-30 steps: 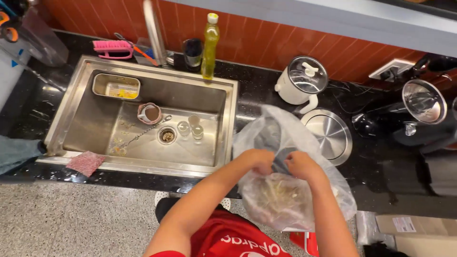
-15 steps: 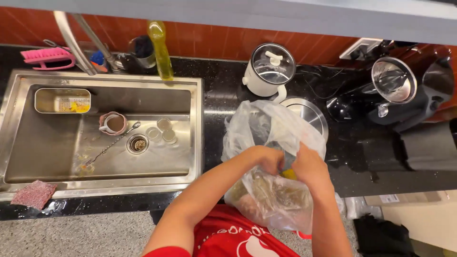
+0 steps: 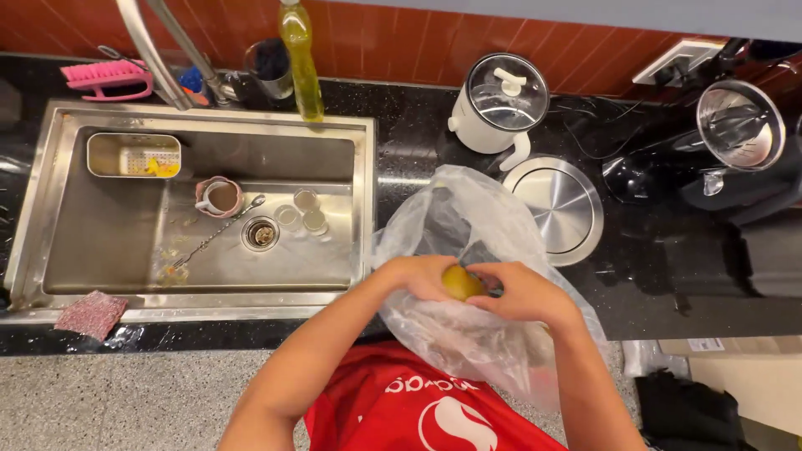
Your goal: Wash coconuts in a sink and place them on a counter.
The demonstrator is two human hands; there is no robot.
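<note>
My left hand (image 3: 422, 277) and right hand (image 3: 520, 292) pinch a small yellow-green fruit (image 3: 460, 282) between their fingertips, over the clear plastic bag (image 3: 468, 225) at the counter's (image 3: 668, 284) front edge. It looks firm, light, probably smooth-skinned; I'd cup it whole.

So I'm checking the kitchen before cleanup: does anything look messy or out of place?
Yes. Yellowish food scraps lie on the sink floor beside a long spoon, a cup and three small glasses. A reddish scouring pad sits askew over the sink's front rim. Both hands hold a yellow-green fruit over a plastic bag.
</note>
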